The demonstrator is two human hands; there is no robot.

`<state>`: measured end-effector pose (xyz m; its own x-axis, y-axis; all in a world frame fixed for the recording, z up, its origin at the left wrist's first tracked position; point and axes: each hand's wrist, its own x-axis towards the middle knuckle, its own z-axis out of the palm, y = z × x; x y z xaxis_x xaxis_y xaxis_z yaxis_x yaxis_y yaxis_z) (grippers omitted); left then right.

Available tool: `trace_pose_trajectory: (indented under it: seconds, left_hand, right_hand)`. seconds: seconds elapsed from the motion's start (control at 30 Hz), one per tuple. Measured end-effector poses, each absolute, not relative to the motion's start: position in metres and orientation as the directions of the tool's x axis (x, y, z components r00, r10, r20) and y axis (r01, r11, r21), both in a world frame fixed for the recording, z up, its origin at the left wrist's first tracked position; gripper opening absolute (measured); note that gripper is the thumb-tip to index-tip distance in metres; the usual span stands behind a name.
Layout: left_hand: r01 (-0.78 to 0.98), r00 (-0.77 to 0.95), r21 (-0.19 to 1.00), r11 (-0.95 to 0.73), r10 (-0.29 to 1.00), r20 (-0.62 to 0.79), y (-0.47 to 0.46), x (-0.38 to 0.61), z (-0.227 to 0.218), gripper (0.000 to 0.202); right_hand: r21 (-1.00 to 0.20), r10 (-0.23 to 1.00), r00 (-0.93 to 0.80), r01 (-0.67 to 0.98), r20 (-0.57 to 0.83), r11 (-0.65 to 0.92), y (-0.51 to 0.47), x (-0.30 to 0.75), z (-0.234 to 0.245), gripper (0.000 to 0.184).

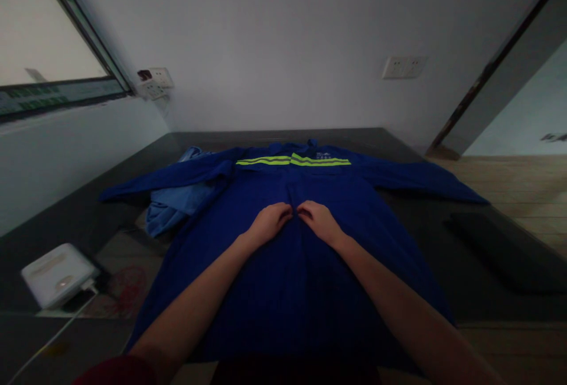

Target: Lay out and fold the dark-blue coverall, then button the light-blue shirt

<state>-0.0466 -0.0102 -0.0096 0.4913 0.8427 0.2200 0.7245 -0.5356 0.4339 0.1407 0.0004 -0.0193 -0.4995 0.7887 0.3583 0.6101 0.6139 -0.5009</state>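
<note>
A dark blue work jacket [248, 290] lies spread flat over the table, its sleeves stretched out to both sides. Yellow-green reflective strips [319, 161] cross its chest, and a small white print [323, 155] shows above the right strip. Along the middle front seam, my left hand [271, 221] is closed with its fingertips pinching at the jacket's front edge. Opposite it, just to the right of the seam, my right hand [321, 221] pinches the cloth too. The two hands almost meet; the bit of cloth between the fingertips is too small to make out.
Lighter blue folded clothing [175, 205] lies partly under the left sleeve. A white charger-like box [59, 276] with a cable stands at the left. On the right rests a flat black object [509, 252]. The dark table [411, 214] meets a wall with sockets [404, 67].
</note>
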Motion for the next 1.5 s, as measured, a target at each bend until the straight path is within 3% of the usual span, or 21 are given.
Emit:
trace_pose_trajectory:
  seconds: [0.17,0.37,0.6,0.93,1.27,1.5]
  left_hand:
    - [0.747,0.486,0.408,-0.525,0.85,0.204,-0.0124,-0.0466,-0.0061,0.014]
    - [0.798,0.462,0.365,-0.48,0.875,0.142,-0.0133,-0.0438,-0.0102,0.019]
    - [0.759,0.382,0.529,-0.379,0.918,0.108,-0.0144,-0.0402,-0.0092,0.027]
    - [0.7,0.263,0.662,-0.269,0.958,0.112,-0.0104,-0.0379,-0.0139,0.025]
    - [0.685,0.246,0.678,-0.266,0.961,0.128,-0.0125,-0.0371,-0.0126,0.021]
    - [0.699,0.278,0.671,-0.249,0.958,0.066,-0.01,-0.0402,-0.011,0.017]
  right_hand:
    - [-0.364,0.752,-0.579,0.658,0.314,0.659,0.0014,0.1393,-0.0139,0.01]
    - [-0.332,0.752,-0.594,0.675,0.286,0.659,-0.001,0.1359,-0.0092,0.008]
    - [-0.376,0.79,-0.525,0.696,0.316,0.612,-0.0023,0.1326,-0.0139,0.008]
    - [-0.448,0.816,-0.463,0.683,0.345,0.577,-0.0004,0.1323,-0.0166,0.009]
    - [-0.503,0.82,-0.45,0.648,0.352,0.572,-0.0003,0.1324,-0.0172,0.013]
    - [-0.534,0.84,-0.423,0.648,0.341,0.543,-0.0013,0.1314,-0.017,0.013]
